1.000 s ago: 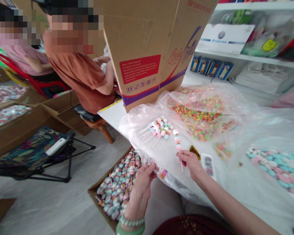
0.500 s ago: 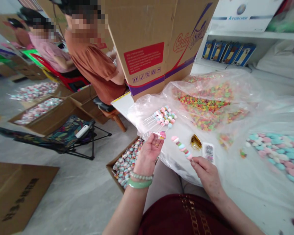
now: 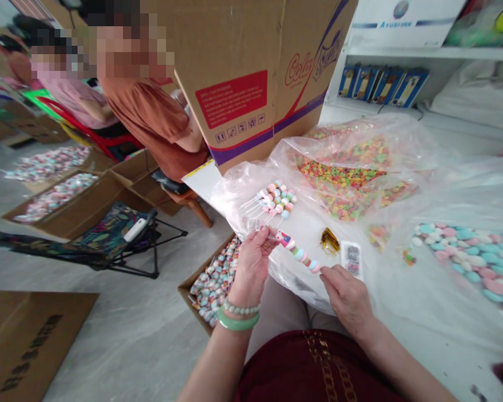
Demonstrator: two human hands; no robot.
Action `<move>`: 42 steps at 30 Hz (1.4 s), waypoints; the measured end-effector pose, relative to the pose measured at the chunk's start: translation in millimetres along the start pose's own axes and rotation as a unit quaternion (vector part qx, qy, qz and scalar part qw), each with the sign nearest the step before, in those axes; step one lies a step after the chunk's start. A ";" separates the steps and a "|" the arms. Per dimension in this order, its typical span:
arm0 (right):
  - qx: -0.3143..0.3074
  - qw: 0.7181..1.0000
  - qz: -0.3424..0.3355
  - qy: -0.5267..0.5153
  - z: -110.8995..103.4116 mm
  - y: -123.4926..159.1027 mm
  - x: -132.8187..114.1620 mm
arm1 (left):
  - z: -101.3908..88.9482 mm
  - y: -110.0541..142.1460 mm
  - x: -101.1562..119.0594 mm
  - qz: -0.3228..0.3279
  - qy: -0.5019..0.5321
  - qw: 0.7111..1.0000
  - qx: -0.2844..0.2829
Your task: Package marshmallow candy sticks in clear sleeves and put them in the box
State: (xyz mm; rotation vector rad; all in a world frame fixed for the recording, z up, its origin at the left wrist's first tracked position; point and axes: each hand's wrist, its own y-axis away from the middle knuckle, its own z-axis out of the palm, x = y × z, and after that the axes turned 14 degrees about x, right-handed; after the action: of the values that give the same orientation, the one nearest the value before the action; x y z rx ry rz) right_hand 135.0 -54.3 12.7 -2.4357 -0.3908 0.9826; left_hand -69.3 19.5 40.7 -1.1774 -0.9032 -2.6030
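Observation:
My left hand [image 3: 255,254] pinches a small clear wrapper [image 3: 283,239] with a pink and blue print. Between thumb and fingers of my right hand [image 3: 347,293] is the stick end of a marshmallow skewer [image 3: 304,257], pink, white, blue and green. Its far end meets the wrapper's mouth; how deep it sits inside I cannot tell. Beyond my hands lies a pile of finished-looking skewers [image 3: 276,198] on white sticks. Gold twist ties [image 3: 330,240] and a stack of printed labels or wrappers [image 3: 352,258] rest to the right of the skewer.
Clear plastic sheeting holds colourful ring candies [image 3: 347,173] and loose marshmallows [image 3: 482,257]. A tall carton [image 3: 235,67] stands at the back. Below left, a box [image 3: 187,293] contains wrapped skewers. A folding chair [image 3: 113,240] is on the floor; co-workers sit at left.
My hands have come together: the skewer has moved left and its far end now meets the wrapper. My left fingers have closed and turned. The view has shifted slightly.

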 end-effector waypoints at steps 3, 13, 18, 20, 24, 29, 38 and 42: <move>-0.018 0.998 0.034 -0.042 0.7 0.4 2.6 | -1.9 -2.6 -0.5 0.027 -0.049 0.998 -0.017; -0.128 0.851 0.434 -0.266 6.5 -7.8 9.5 | -13.9 -6.5 -6.4 -0.027 -0.151 0.988 -0.022; -0.164 0.887 0.374 -0.213 6.2 -11.5 1.4 | -17.0 -9.6 -7.9 -0.034 -0.159 0.986 -0.033; -0.178 0.877 0.382 -0.231 7.1 -11.8 -0.6 | -16.5 -11.1 -10.4 -0.056 -0.134 0.988 -0.057; -0.180 0.833 0.460 -0.250 11.1 -10.4 0.5 | -13.3 -7.4 -18.2 -0.061 -0.099 0.990 -0.077; -0.156 0.876 0.417 -0.185 17.1 -7.0 3.1 | -9.0 3.9 -32.8 -0.048 -0.096 0.991 -0.082; -0.154 0.917 0.330 -0.165 15.0 -4.4 0.6 | -13.7 -1.7 -39.9 -0.075 -0.083 0.992 -0.060; -0.183 0.771 0.489 -0.364 22.2 -3.4 -3.5 | -11.5 1.2 -45.2 -0.073 -0.065 0.993 -0.072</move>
State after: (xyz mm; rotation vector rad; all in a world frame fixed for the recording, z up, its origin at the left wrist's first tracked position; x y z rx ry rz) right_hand 116.5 -45.7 2.6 -2.4306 0.6235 2.5163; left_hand -45.3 6.9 2.7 -1.3815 -0.8670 -2.7762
